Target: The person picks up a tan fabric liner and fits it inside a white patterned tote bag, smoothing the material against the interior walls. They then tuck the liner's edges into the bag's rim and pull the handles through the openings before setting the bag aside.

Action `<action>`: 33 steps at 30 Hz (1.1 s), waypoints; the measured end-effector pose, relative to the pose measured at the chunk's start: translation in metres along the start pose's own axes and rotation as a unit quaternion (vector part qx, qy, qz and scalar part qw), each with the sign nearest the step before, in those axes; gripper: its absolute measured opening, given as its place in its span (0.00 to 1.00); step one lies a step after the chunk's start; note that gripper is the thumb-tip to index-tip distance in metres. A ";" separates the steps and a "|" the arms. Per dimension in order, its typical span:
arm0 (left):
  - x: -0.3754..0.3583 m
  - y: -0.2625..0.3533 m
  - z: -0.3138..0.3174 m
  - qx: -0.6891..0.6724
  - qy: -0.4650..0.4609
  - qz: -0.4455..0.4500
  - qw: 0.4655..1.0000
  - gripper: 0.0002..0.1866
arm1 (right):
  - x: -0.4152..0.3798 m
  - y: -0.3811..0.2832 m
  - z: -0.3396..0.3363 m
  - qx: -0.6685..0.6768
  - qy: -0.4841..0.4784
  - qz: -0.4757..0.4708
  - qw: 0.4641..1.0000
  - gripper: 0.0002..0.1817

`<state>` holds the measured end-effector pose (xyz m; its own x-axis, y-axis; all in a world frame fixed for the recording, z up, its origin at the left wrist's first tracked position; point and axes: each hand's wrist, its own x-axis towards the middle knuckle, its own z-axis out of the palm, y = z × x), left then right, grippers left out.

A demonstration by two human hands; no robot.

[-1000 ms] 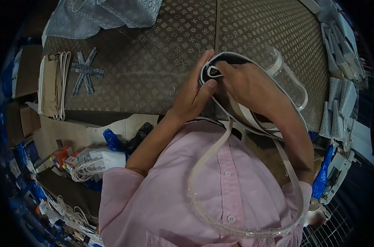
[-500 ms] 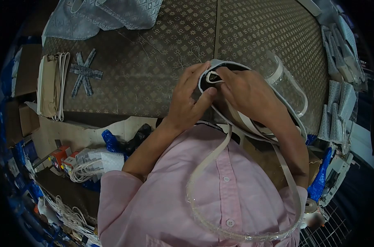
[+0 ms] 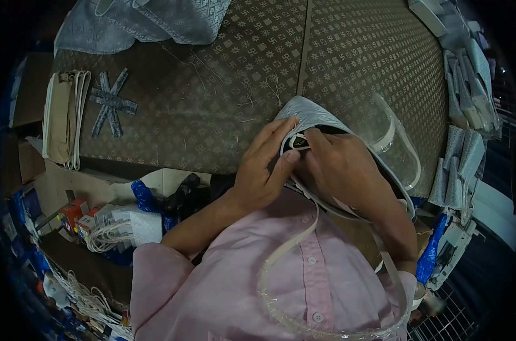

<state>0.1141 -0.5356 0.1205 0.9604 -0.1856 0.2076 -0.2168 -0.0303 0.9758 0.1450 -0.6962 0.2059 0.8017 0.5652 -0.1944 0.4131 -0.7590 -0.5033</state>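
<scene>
A silver-grey patterned fabric piece point(image 3: 310, 112), curved into a hollow shape with a dark inside, lies at the table's near edge. My left hand point(image 3: 263, 167) grips its left rim, fingers outside and thumb at the opening. My right hand point(image 3: 349, 170) reaches into the opening, its fingertips pinched on a small loop of white strip point(image 3: 299, 136). A long pale strip point(image 3: 289, 241) hangs from the piece and loops down over my pink shirt. Another clear-and-white strip point(image 3: 387, 136) curves over the table to the right. The right fingertips are partly hidden.
The brown patterned table point(image 3: 172, 119) carries loose threads. At left lie crossed grey strips point(image 3: 112, 103) and a bundle of folded bands point(image 3: 63, 119). Grey fabric point(image 3: 150, 25) is at the back left, folded fabric stacks point(image 3: 459, 159) at right. Boxes and white cords point(image 3: 107, 233) sit below left.
The fabric piece and both hands sit slightly lower in view, and more of its patterned outer side shows at the top. Both hands keep their hold.
</scene>
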 end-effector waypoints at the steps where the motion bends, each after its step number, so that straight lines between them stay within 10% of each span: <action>1: 0.002 0.003 -0.002 0.011 -0.006 0.006 1.000 0.22 | 0.001 -0.002 -0.001 0.005 -0.010 0.009 1.000 0.09; 33: 0.012 0.024 -0.002 0.067 0.012 -0.052 0.996 0.13 | -0.004 0.004 0.000 0.064 -0.027 0.036 0.997 0.09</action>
<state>0.1211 -0.5370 0.1470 0.9825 -0.1517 0.1080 -0.1350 -0.1803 0.9743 0.1438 -0.7015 0.2050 0.8009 0.5304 -0.2777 0.2946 -0.7530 -0.5884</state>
